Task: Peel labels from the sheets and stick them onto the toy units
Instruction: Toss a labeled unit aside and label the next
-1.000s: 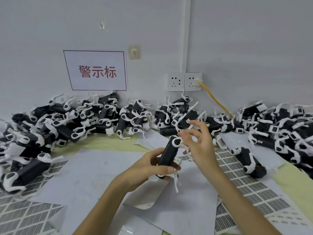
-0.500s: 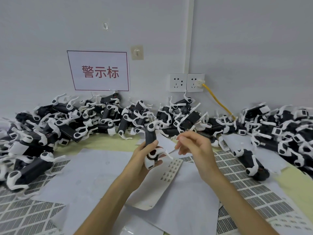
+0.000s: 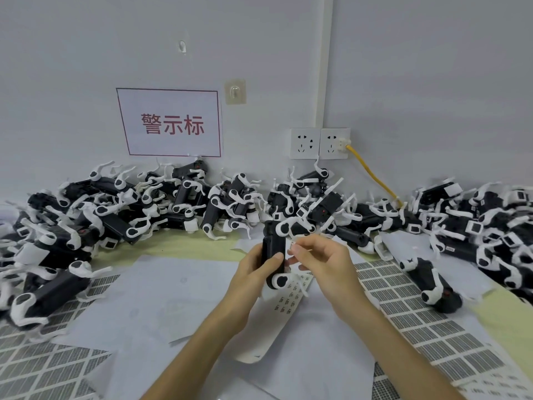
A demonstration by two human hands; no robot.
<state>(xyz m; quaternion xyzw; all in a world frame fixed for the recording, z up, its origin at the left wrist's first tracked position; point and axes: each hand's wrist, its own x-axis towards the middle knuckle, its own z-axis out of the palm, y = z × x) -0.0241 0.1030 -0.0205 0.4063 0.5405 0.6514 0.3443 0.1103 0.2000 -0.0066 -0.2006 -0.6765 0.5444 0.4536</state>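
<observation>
Progress: mid-task, judged | left hand (image 3: pixel 253 268) grips black-and-white plastic toy unit (image 3: pixel 273 249) upright | right hand (image 3: pixel 320 261), just beside, pinches small white paper label (image 3: pixel 291 249) at its side | heaped units (image 3: pixel 225 203) beyond hands, many likely unlabelled

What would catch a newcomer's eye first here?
The long heap of black-and-white plastic toy units across the background, under a white sign with red characters. At centre, the left hand grips one black toy unit while the right hand pinches a small white label beside it.
</observation>
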